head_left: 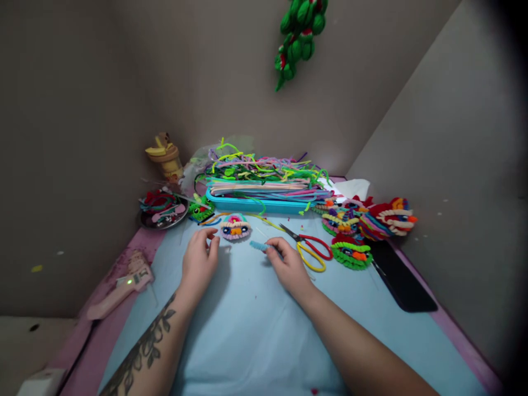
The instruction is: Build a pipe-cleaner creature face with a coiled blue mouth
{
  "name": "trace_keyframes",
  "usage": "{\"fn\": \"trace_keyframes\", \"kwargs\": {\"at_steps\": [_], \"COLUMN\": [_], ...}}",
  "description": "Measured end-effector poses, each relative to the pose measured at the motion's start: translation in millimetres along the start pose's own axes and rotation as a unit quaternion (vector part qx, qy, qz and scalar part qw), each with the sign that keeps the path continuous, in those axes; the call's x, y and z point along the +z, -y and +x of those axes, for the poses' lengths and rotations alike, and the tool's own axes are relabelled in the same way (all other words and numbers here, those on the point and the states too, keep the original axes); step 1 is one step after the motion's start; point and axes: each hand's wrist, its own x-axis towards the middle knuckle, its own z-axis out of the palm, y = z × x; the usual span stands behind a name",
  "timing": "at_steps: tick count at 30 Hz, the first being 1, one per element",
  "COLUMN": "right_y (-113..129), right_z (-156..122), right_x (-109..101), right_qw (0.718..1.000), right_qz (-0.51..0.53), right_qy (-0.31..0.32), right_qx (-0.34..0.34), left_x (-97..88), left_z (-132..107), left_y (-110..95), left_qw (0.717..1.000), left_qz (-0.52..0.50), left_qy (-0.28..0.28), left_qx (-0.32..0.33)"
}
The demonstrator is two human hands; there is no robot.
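My right hand pinches a short piece of light blue pipe cleaner, which sticks out to the left of the fingertips. My left hand hovers over the blue cloth with its fingers apart and nothing in them. Just beyond the left fingertips lies a small pipe-cleaner bird face in pastel colours with an orange beak. Scissors with one red and one yellow handle lie to the right of my right hand, blades pointing away to the left.
A blue tray heaped with pipe cleaners stands at the back. Several finished pipe-cleaner birds and a black phone-like slab lie right. On the left are a pink glue gun with a lit green light and a metal bowl.
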Motion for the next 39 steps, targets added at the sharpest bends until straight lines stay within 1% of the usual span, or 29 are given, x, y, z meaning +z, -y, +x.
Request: {"fn": "trace_keyframes", "kwargs": {"at_steps": [2,4,5,6,9,12,14,17,20,24,26,28,29,30,32,34,36,37,39], "right_y": [0,0,-1,-1,-3,-6,-7,-9,-11,-9,-4,1,4,7,13,18,21,21,21], "right_z": [0,2,4,7,17,27,31,31,30,28,25,21,19,16,12,8,6,6,6], "right_x": [4,10,13,17,29,34,33,26,18,10,6,1,-1,-3,-5,-4,-2,-1,1], "right_qw": [1.0,0.998,0.997,0.995,0.991,0.99,0.989,0.982,0.977,0.976,0.981,0.985,0.985,0.982,0.965,0.931,0.905,0.902,0.91], "right_qz": [0.008,0.023,0.034,0.046,0.085,0.105,0.132,0.185,0.214,0.216,0.191,0.162,0.161,0.178,0.259,0.354,0.407,0.413,0.395], "right_qy": [0.013,0.03,0.037,0.046,0.064,0.07,0.063,0.034,0.009,0.002,-0.019,-0.054,-0.062,-0.059,-0.012,0.035,0.058,0.06,0.05], "right_qx": [-0.014,-0.048,-0.064,-0.073,-0.078,-0.059,-0.035,-0.001,0.018,0.017,0.013,0.001,-0.005,-0.002,0.033,0.078,0.105,0.112,0.115], "left_x": [1.2,3.7,5.4,7.3,13.8,19.8,22.9,25.7,26.0,24.8,24.1,23.0,22.2,21.3,19.2,17.5,16.8,17.0,18.1], "left_z": [9,18,22,27,40,49,51,46,37,25,22,22,22,23,24,25,23,22,18], "left_y": [10,16,18,20,20,13,6,-8,-21,-33,-35,-35,-34,-32,-29,-28,-28,-29,-33], "left_qw": [0.998,0.998,0.998,0.999,0.997,0.992,0.982,0.955,0.916,0.867,0.843,0.813,0.798,0.784,0.763,0.749,0.741,0.738,0.733], "left_qz": [0.059,0.066,0.048,0.016,-0.023,-0.087,-0.144,-0.239,-0.333,-0.421,-0.462,-0.512,-0.536,-0.556,-0.582,-0.6,-0.608,-0.609,-0.61], "left_qy": [0.009,0.02,0.032,0.042,0.046,0.064,0.086,0.121,0.16,0.207,0.218,0.206,0.189,0.17,0.135,0.121,0.115,0.11,0.099], "left_qx": [0.005,-0.005,-0.01,-0.03,-0.05,-0.068,-0.088,-0.129,-0.159,-0.167,-0.169,-0.186,-0.202,-0.219,-0.246,-0.254,-0.261,-0.269,-0.286]}}
